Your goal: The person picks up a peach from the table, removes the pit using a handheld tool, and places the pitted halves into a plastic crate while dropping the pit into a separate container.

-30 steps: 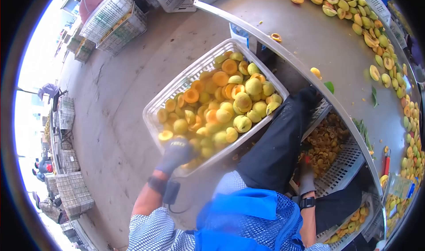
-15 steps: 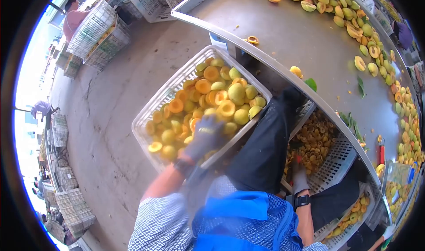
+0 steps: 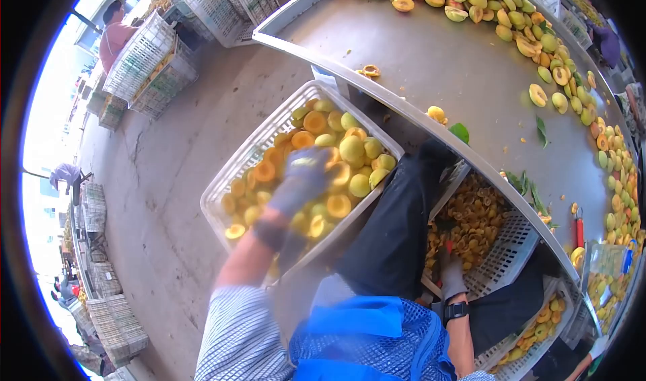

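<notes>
My left hand point(image 3: 301, 180), in a grey glove and smeared by motion, is over the halved apricots point(image 3: 316, 121) in a white plastic crate point(image 3: 217, 187). Its fingers are too blurred to show whether they grip a fruit. Lower right, my right hand point(image 3: 453, 277), also gloved, hangs between my legs beside a second crate point(image 3: 501, 253) full of darker, shrunken-looking fruit pieces point(image 3: 471, 213). A small red object point(image 3: 449, 246) shows at its closed fingers; the rest of that object is hidden.
A metal table point(image 3: 404, 51) with a raised rim carries apricot halves point(image 3: 538, 95), leaves point(image 3: 542, 132) and a red-handled tool point(image 3: 579, 230). Another crate of fruit point(image 3: 538, 330) stands lower right. Stacked crates point(image 3: 145, 58) and a person point(image 3: 116, 34) are at upper left.
My left hand has moved up and a little left over the apricots, away from the crate's near side. My right hand stays almost in place. The view has shifted slightly.
</notes>
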Motion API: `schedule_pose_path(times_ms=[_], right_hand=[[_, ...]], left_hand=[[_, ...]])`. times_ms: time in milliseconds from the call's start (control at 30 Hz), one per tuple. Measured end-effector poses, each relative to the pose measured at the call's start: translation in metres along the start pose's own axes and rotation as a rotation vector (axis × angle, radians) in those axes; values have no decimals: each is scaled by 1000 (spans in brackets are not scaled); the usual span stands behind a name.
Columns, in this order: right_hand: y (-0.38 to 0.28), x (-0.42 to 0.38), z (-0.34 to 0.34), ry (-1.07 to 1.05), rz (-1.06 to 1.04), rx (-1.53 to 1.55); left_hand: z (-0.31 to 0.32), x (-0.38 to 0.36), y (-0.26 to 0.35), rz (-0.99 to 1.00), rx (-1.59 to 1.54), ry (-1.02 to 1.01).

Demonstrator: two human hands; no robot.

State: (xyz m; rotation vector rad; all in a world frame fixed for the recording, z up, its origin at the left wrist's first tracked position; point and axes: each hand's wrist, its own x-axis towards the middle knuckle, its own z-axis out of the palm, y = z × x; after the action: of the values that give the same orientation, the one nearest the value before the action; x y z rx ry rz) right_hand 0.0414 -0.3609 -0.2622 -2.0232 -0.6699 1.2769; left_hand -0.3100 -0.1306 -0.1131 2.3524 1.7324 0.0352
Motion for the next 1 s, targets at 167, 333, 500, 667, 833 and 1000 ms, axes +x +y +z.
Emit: schedule_pose_path(times_ms=[167,333,500,667,833,1000], right_hand=[[-9,-4,-2,9,173,70],[-12,-4,3,25,161,50],[56,22,-12,-143,-45,-52],[-24,-9,4,-60,126,12],[-48,-16,9,-28,248,115],[-14,4,6,3,168,-19]], left_hand=[[84,67,51,17,-157,231],[69,38,25,-50,-182,89],[66,-47,-11,28,-20,205],[60,-101,-52,-165,-5,167],[60,-111,-120,-416,139,255],[72,-175,-205,-625,171,102]])
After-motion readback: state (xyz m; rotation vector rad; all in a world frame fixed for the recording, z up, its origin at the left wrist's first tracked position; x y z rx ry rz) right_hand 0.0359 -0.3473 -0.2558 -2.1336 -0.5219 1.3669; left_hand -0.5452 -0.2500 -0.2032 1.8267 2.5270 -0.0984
